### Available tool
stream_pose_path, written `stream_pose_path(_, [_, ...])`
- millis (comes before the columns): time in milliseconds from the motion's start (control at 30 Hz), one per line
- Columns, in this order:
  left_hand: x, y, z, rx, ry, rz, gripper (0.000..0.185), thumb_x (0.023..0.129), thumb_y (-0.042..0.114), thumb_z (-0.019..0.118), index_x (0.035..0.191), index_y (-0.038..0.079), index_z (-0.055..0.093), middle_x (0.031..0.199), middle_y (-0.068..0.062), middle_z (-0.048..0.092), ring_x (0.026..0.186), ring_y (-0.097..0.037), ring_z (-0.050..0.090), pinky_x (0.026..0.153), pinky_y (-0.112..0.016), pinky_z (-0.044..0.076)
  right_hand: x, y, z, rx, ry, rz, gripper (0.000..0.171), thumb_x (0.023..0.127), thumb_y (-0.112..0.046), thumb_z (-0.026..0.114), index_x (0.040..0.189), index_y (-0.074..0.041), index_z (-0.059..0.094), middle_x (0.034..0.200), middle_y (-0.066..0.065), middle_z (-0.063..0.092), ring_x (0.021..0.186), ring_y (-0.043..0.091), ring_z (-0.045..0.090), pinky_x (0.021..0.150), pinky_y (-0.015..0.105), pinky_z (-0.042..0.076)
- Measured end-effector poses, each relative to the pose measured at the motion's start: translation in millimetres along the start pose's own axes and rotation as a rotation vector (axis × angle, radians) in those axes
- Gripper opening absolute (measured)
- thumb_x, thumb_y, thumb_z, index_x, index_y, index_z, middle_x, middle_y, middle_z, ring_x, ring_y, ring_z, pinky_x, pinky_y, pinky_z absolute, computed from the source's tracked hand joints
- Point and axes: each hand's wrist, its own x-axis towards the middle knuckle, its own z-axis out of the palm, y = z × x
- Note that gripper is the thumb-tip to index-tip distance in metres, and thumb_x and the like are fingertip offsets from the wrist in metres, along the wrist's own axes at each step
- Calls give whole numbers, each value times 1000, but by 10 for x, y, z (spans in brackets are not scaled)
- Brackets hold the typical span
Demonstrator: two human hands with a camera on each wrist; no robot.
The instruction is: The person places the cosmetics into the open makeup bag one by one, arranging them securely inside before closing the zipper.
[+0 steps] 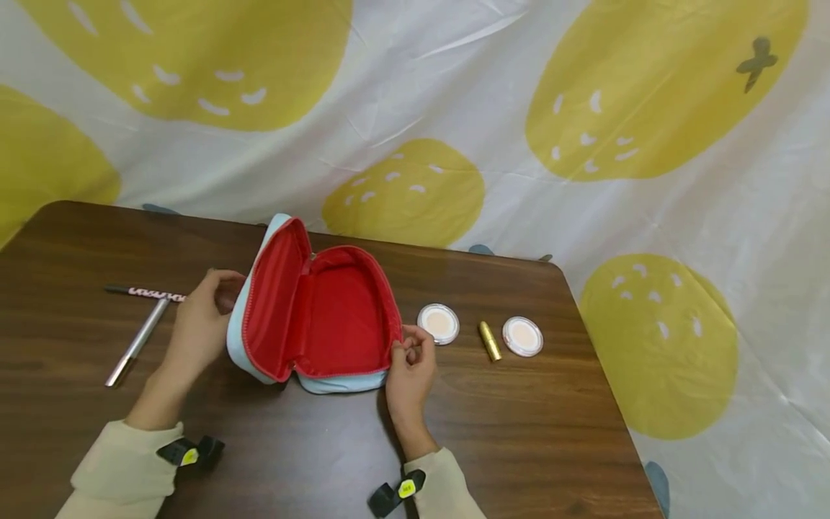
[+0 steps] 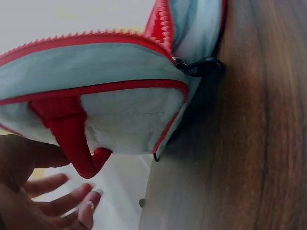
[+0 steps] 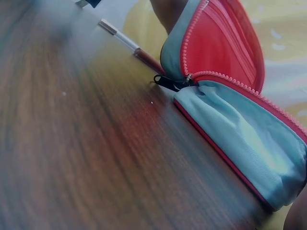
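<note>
Head view shows us a light-blue cosmetic pouch with red lining, unzipped and lying open at the middle of the brown table. We note the left hand with fingers curled against the raised lid, and the right hand pinching the pouch's right rim. Two round compacts and a gold lipstick lie just right of it, and two pencils lie to the left. We judge the lid could flop shut if the left hand's hold slackens; a tug on the rim could sweep the nearest compact.
</note>
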Motion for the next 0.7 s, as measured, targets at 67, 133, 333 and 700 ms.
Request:
stream_pose_path(67, [8,11,19,2,48,59,45,81,-3,66,124,-5,52,103,-24,62,82,-32,59,70,-29,40,-1,5,3,-3,-2,-4,24,82,16,51,106,11,56,79,16,47,60,10,43,52,16,36])
stream_pose_path(133, [12,8,28,11,81,126,54,80,-6,66,131,-3,48,108,-24,59,86,-35,58,70,-33,39,-4,7,6,-5,-4,-5,24,83,16,51,106,11,56,79,16,47,60,10,43,52,16,36])
stream_pose_path(333, [33,-40,7,107,56,371,82,75,-17,64,146,12,37,133,-24,41,108,-39,50,79,-54,45,-8,4,8,-2,-11,11,23,84,15,52,107,13,55,78,14,47,59,9,43,52,16,36])
stream_pose_path(700, [95,-75,-49,156,-56,522,83,72,-12,74,143,20,44,151,-12,29,128,-39,37,84,-58,47,-28,-23,32,14,-18,38,23,84,15,53,107,11,54,80,16,47,61,10,44,54,16,38])
